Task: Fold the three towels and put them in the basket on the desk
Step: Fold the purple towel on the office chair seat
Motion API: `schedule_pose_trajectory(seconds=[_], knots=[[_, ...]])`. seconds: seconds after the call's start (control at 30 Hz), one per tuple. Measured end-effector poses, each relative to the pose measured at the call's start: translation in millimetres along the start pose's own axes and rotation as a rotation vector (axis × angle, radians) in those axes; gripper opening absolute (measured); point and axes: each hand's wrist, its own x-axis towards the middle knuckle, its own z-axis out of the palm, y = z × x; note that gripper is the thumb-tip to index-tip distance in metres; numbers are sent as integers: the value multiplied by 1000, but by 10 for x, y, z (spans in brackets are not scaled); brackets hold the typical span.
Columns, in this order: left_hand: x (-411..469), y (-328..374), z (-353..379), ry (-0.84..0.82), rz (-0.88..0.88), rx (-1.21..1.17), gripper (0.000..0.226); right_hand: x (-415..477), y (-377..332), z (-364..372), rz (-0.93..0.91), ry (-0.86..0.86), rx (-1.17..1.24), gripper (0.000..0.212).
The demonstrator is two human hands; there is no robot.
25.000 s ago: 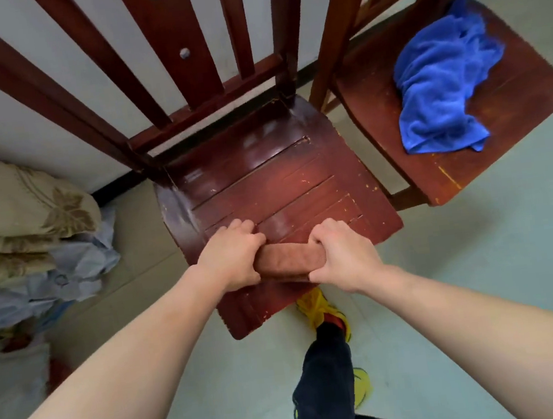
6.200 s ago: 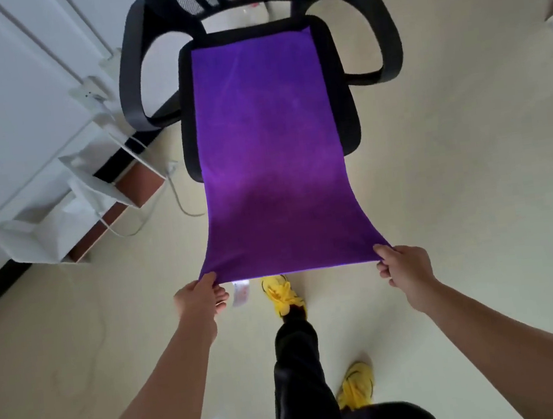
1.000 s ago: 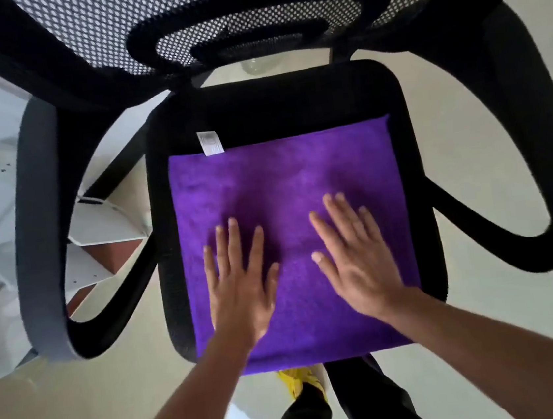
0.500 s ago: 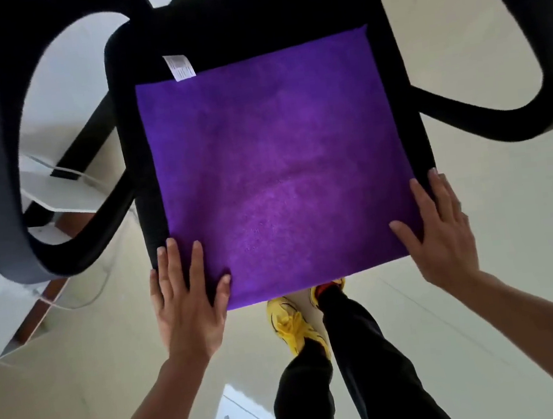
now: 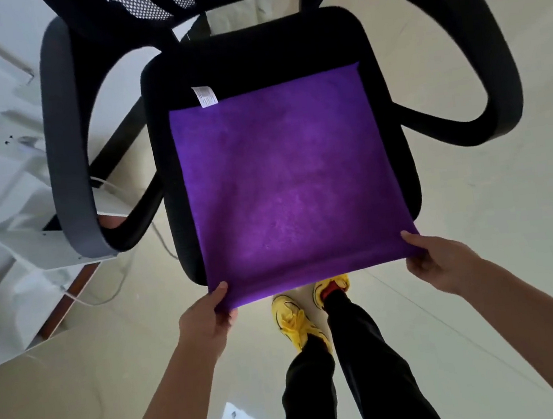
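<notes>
A purple towel (image 5: 285, 180), folded into a square, lies flat on the black seat (image 5: 250, 50) of an office chair. A white label (image 5: 205, 96) sticks out at its far left corner. My left hand (image 5: 208, 317) pinches the near left corner, thumb on top. My right hand (image 5: 436, 260) pinches the near right corner the same way. The towel's near edge hangs just past the seat's front. No basket or other towel is in view.
The chair's black armrests (image 5: 69, 157) curve out on both sides, and its mesh back (image 5: 155, 2) rises at the top. White furniture (image 5: 7, 191) with a cable stands at the left. My legs and yellow shoes (image 5: 294, 317) are on the pale tiled floor below the seat.
My hands slid from the towel's middle to its near corners, lay flat there, and now grip them. The head camera has pulled back from the chair.
</notes>
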Motion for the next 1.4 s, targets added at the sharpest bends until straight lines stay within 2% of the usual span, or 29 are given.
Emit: schedule_pose_trajectory(seconds=[0.2,0.33,0.37,0.47,0.5,0.57,0.63,0.67,0.77,0.93,1.03,1.1,1.13,1.2,1.27,1.33,1.4], knots=[[-520,206,-139,-75,138,90,26,-368,-221,-89,-61,-99,52,13],[-755,715,101,-108,253,-45,15,-555,-690,144,-102,-199,317,12],[-790,871,206,-143,259,-86,13,-576,-846,240,-83,-261,393,22],[-799,1312,526,-253,193,-214,15,-528,-1232,525,-54,-404,529,70],[-766,1450,631,-272,152,-256,16,-494,-1342,617,-55,-418,537,73],[-632,1697,833,-278,80,-328,16,-425,-1553,803,-39,-412,520,58],[-462,1875,1005,-267,46,-367,16,-317,-1731,997,-30,-356,504,27],[-376,1942,1076,-256,38,-368,16,-249,-1804,1085,-36,-342,505,19],[-103,2110,1279,-222,29,-389,19,-57,-1998,1332,-53,-325,477,24],[240,2288,1481,-137,39,-385,20,121,-2227,1636,-55,-304,388,11],[333,2345,1550,-42,51,-391,17,216,-2322,1721,-62,-250,311,17],[361,2375,1572,64,185,-273,15,263,-2340,1768,-212,-174,188,21],[348,2373,1594,129,309,-167,18,261,-2309,1802,-377,-109,63,26],[261,2316,1724,226,635,111,25,221,-2122,1936,-887,53,-327,33],[158,2117,1916,199,975,633,21,132,-1763,2130,-1350,-24,-764,34],[154,1806,2031,138,1245,1158,27,167,-1417,2290,-1538,-131,-1170,37],[261,1624,1998,139,1323,1417,40,317,-1240,2325,-1598,-130,-1458,42]])
